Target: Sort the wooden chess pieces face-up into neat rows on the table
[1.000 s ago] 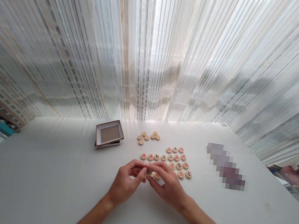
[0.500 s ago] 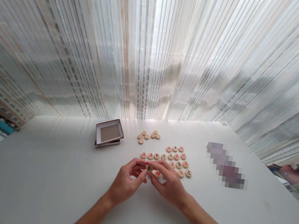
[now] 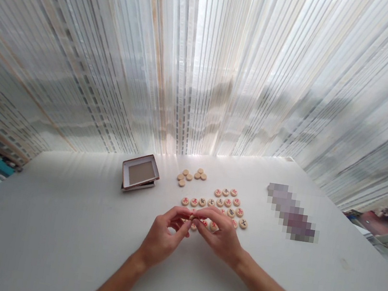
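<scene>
Between the fingertips of both hands is a round wooden Chinese chess piece, mostly covered and tilted so its character cannot be read. My left hand pinches it from the left with thumb and forefinger. From the right, my right hand has its thumb and fingers closed on the same piece. Rows of face-up pieces with red or black characters lie just beyond and beneath the hands; some are hidden by the fingers. A small group of blank-side-up pieces lies farther back.
A shallow open box with a grey-brown inside stands at the back left, on top of another box part. A blurred-out long item lies on the right of the white table. A striped translucent curtain hangs behind.
The piece between my fingers has turned: its black character faced me before and now its edge shows. Both hands stay in nearly the same place.
</scene>
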Demonstrator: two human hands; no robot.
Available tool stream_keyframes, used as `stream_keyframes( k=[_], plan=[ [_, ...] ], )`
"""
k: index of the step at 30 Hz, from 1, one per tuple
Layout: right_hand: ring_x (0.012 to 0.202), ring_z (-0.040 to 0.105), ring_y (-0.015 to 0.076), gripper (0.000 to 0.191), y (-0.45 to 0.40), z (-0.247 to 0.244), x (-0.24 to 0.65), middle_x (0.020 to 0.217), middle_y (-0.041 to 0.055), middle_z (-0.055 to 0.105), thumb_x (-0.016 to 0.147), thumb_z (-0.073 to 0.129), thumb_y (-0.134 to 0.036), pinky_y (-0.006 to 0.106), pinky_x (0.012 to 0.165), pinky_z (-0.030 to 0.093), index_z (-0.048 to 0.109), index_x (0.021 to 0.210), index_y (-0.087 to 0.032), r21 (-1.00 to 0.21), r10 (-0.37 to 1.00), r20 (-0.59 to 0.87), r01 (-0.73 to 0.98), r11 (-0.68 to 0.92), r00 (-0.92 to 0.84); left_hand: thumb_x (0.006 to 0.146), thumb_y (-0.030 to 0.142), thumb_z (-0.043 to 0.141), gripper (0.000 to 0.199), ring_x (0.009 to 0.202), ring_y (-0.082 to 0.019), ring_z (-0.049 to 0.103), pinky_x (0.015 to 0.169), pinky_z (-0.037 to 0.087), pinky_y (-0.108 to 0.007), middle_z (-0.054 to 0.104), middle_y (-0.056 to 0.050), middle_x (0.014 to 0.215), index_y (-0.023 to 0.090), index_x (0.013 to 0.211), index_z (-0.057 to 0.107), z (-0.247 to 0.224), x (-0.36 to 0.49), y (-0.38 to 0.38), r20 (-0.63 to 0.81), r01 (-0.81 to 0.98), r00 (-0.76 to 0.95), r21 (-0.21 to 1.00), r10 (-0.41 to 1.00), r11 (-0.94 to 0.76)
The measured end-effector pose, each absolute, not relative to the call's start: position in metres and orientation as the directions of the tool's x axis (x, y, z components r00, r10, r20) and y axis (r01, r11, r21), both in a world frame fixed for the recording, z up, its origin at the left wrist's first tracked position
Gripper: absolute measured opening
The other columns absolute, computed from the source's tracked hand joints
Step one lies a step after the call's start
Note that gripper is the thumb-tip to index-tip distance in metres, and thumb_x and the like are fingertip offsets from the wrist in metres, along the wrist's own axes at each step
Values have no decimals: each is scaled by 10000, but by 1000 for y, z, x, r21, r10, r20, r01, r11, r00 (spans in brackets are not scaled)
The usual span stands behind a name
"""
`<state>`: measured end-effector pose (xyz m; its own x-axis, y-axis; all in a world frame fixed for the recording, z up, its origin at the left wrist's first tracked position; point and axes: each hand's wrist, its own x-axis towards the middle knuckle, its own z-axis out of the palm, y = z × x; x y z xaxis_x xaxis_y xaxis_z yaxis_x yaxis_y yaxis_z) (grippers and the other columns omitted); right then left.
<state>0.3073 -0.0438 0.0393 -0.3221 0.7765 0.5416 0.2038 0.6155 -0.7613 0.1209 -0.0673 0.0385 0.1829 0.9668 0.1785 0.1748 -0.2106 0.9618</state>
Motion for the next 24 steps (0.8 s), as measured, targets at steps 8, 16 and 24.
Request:
stream_keyframes(
  k=[8, 16, 24],
  plan=[
    [772, 640, 179, 66, -45, 38, 307, 832, 33, 698, 911, 654, -255, 310, 709, 528, 712, 931, -231, -776, 801, 513, 233, 587, -308, 883, 299, 647, 188, 659, -129, 656, 613, 559, -237, 701, -23, 891, 211, 1047, 629, 40, 123, -70, 221, 256, 197, 929, 955, -268],
    [836, 649, 185, 173, -47, 36, 306, 914, 51, 698, 935, 579, -177, 322, 761, 536, 686, 1056, -240, -735, 754, 548, 223, 640, -362, 867, 318, 670, 171, 670, -128, 659, 603, 553, -228, 681, -20, 896, 195, 974, 616, 34, 123, -68, 192, 223, 157, 949, 969, -224],
    [894, 646, 188, 317, -50, 37, 304, 978, 48, 686, 889, 546, -84, 331, 802, 539, 648, 1133, -259, -716, 728, 571, 205, 668, -379, 841, 338, 711, 191, 661, -134, 658, 632, 549, -240, 696, -16, 819, 177, 922, 648, 34, 122, -64, 146, 174, 119, 971, 982, -165]
  ],
)
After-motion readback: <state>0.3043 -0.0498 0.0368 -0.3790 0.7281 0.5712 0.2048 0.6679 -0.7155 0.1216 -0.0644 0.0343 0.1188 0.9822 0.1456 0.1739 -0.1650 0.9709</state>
